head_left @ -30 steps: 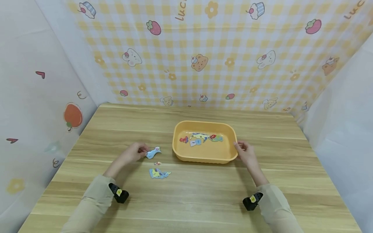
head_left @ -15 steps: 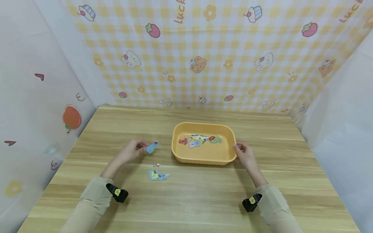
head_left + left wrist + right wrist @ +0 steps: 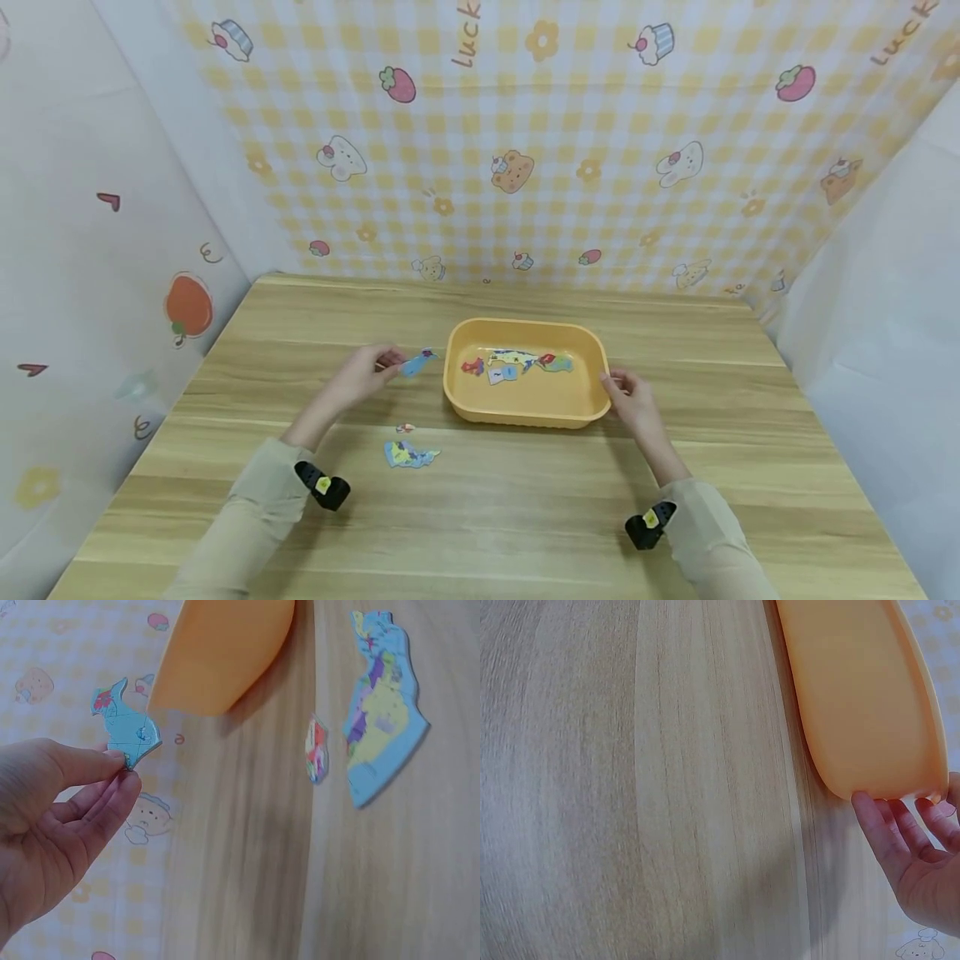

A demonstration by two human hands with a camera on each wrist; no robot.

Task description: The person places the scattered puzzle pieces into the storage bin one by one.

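Observation:
In the head view my left hand [image 3: 363, 375] pinches a light blue map puzzle piece [image 3: 416, 363] by one end, just left of a yellow-orange plastic tray [image 3: 540, 403]. Thumb and fingertips grip its lower tip in the left wrist view, where the blue puzzle piece [image 3: 131, 726] has a red patch on top. My right hand [image 3: 633, 402] holds the tray's right end; the right wrist view shows its fingers [image 3: 877, 829] against the outer wall and the thumb up at the rim. Inside the tray lie a red piece [image 3: 472, 367], a long yellowish piece [image 3: 512, 357] and several others.
Two puzzle pieces lie on the wooden table [image 3: 525, 517] in front of the left hand: a small red-and-white piece [image 3: 405, 428] and a larger blue-and-yellow piece [image 3: 408, 454]. A checked cloth [image 3: 480, 125] hangs behind the table, with white sheets at both sides.
My left hand has lifted the blue puzzle piece off the table and carried it rightward and away, close to the tray's left side. The right hand stays on the tray.

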